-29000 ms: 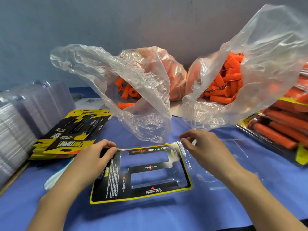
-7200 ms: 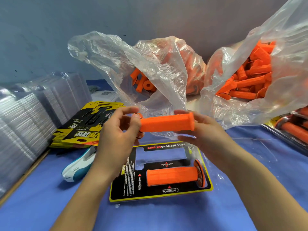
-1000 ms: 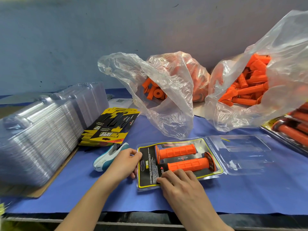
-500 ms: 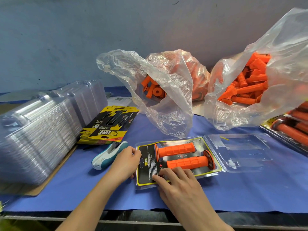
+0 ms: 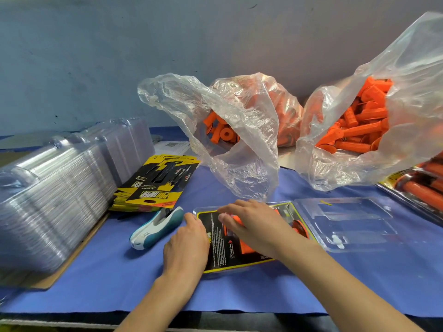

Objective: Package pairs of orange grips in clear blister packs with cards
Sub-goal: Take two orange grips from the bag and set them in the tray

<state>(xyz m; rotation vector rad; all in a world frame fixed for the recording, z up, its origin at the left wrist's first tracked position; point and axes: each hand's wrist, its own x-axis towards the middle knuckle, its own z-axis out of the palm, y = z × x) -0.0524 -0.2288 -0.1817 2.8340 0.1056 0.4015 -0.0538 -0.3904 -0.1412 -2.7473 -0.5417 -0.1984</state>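
Observation:
A clear blister pack lies open on the blue cloth, its card-side half point(image 5: 215, 257) holding a black and yellow card and two orange grips point(image 5: 248, 249). My right hand point(image 5: 254, 226) lies flat over the grips with fingers stretched toward the pack's far left corner, hiding most of them. At the pack's left edge rests my left hand point(image 5: 187, 245), fingers on the rim. The empty lid half point(image 5: 347, 224) lies flat to the right.
A tall stack of clear blister shells point(image 5: 55, 188) fills the left. A pile of cards point(image 5: 155, 185) and a white-teal stapler point(image 5: 155, 226) lie beside it. Two plastic bags of orange grips point(image 5: 227, 130) point(image 5: 359, 130) stand behind. Finished packs point(image 5: 422, 188) sit far right.
My right hand has slid forward from the pack's near edge and now covers the two grips. My left hand stays at the pack's left edge.

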